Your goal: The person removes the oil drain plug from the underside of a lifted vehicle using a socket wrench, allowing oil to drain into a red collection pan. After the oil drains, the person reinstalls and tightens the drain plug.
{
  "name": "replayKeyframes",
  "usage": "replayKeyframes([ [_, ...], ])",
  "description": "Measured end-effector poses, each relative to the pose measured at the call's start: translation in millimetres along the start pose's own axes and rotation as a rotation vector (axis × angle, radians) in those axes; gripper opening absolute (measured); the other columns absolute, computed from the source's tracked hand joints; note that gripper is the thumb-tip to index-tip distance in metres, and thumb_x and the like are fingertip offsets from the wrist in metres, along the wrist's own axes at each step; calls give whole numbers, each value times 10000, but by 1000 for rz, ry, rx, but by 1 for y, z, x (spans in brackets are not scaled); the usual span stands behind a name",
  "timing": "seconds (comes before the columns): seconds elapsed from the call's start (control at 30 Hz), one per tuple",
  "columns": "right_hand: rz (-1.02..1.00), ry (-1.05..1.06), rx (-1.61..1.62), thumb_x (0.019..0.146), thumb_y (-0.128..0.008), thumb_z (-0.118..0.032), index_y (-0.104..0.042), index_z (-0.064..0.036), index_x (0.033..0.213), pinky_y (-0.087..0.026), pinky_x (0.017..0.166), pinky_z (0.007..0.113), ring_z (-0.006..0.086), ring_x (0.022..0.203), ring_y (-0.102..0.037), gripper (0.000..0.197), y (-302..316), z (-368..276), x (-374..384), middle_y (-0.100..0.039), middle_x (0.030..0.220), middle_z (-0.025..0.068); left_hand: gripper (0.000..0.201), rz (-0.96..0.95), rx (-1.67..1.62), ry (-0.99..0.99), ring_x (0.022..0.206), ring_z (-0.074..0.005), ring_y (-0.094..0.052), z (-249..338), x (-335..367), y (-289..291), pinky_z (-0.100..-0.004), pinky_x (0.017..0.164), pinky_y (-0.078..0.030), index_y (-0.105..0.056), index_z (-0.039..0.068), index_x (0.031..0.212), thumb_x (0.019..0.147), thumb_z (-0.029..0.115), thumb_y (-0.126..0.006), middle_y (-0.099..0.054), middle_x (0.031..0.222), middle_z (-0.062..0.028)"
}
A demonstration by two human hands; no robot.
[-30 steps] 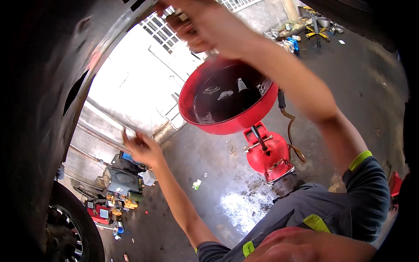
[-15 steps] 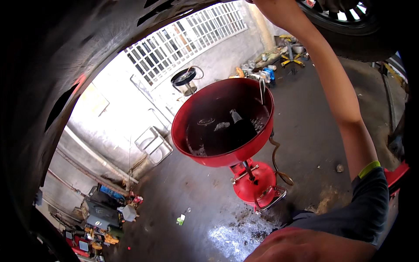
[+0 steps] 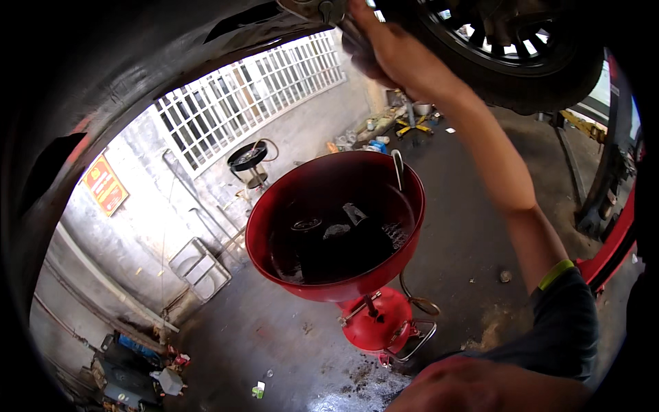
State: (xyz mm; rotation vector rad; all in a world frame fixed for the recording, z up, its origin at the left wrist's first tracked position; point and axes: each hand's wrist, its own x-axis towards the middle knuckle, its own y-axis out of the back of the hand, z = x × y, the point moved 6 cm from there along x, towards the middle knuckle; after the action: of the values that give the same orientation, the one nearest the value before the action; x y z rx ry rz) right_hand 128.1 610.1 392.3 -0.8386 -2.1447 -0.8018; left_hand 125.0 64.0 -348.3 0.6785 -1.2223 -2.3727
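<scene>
Overhead, my right hand (image 3: 395, 58) reaches up to the underside of a raised vehicle (image 3: 226, 58). Its fingers are closed around a dark tool handle (image 3: 358, 42), whose kind I cannot make out. A metal part with a round bolt-like piece (image 3: 325, 8) is just beyond the fingers, cut off by the top edge. Below the hand stands a red oil drain pan (image 3: 329, 294) on a red round tank (image 3: 377, 326). Dark oil (image 3: 329, 257) and a few pale pieces lie in the pan, and a metal hook hangs on its rim. My left hand is out of view.
A wheel (image 3: 508, 55) hangs close beside my right forearm. Further back stand a second, black drain pan (image 3: 247, 156) and a yellow-footed stand (image 3: 413, 123). A red lift post (image 3: 614, 247) is at the right. Toolboxes (image 3: 127, 378) and clutter lie lower left.
My right hand has come further into view at the top, showing the handle in it. The view has shifted, so the drain pan sits lower and slightly further left, and more of the wheel shows.
</scene>
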Motion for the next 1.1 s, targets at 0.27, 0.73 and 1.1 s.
replayKeyframes([
  [0.27,34,-176,249,977,-495,-658,-475,-154,658,-237,438,238,57,451,-298,596,-40,16,-55,-345,530,-57,354,-53,-26,-135,920,-262,-669,21,70,5,-387,791,-538,-592,16,1318,994,150,-550,-662,1184,-184],
  [0.73,458,5,341,1005,-507,-599,-471,-174,708,-253,416,246,63,439,-329,520,14,-28,-53,-373,553,-75,316,-34,-831,-1346,908,-206,-620,365,32,258,-337,783,-529,-583,-45,1279,1005,111,-560,-634,1181,-155],
  [1.1,435,188,447,1024,-514,-546,-418,-194,684,-214,410,230,37,439,-288,498,19,-19,-21,-344,558,-93,392,30,-824,-2223,619,-194,-650,609,-281,350,-321,567,-501,-638,124,1239,868,167,-755,-670,734,-35],
])
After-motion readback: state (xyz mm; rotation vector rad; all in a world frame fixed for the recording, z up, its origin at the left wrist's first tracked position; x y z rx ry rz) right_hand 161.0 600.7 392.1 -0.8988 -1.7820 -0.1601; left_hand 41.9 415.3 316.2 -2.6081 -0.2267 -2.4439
